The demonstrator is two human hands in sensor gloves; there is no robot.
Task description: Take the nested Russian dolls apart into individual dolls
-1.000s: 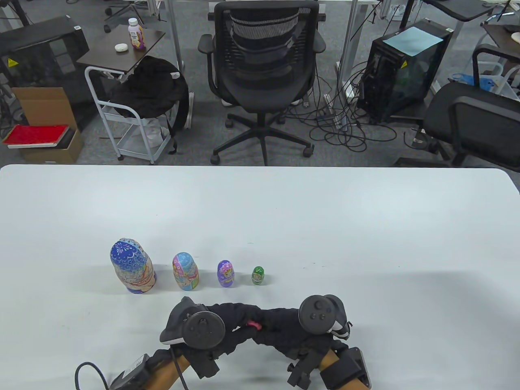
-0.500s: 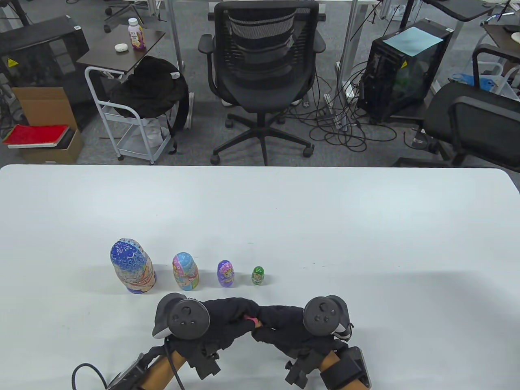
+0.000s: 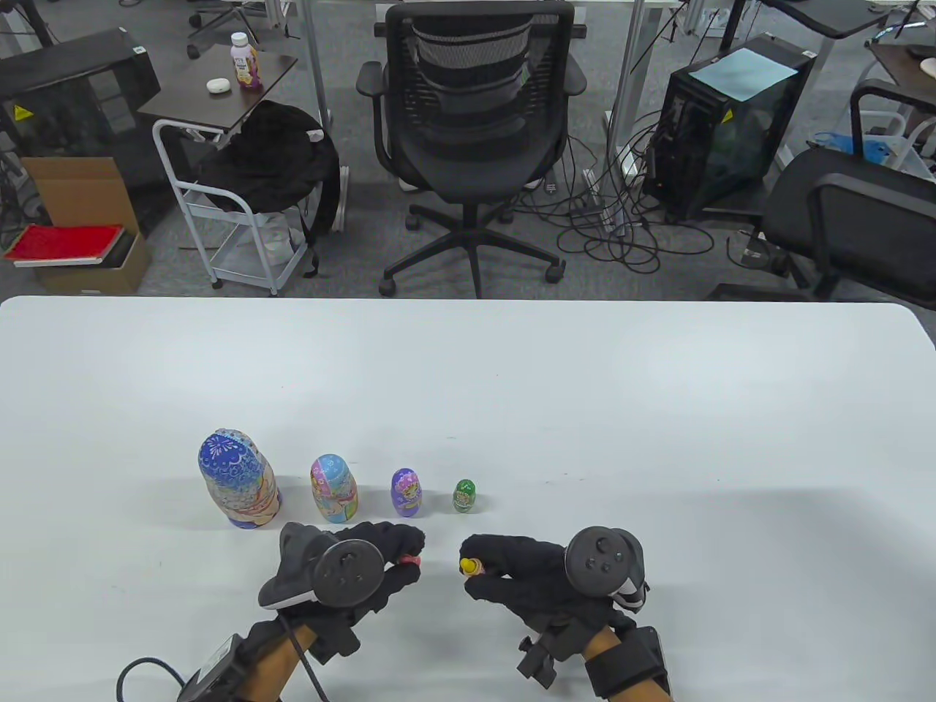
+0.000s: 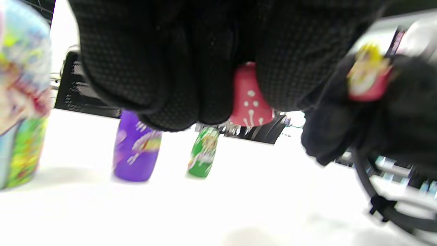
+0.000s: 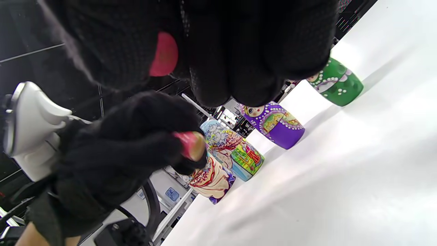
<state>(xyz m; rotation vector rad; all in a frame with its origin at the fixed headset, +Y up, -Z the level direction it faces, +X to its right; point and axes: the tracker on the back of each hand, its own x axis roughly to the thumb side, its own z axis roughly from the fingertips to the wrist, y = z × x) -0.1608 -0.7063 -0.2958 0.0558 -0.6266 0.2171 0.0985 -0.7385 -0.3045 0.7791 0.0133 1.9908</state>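
Note:
Four dolls stand in a row on the white table: a large blue one, a light-blue and pink one, a purple one and a small green one. In front of them my left hand pinches a small red doll half with white dots. My right hand pinches the other red half with a tiny yellow-topped doll sitting in it; it also shows in the left wrist view. The two hands are apart, just above the table.
An office chair stands beyond the table's far edge, with a cart, boxes and computer towers on the floor. The white table surface stretches wide to the right of and behind the dolls.
The hands were together on one small red doll; now they have pulled apart, left hand leftward and right hand rightward, each with a red half, and a yellow-topped doll shows.

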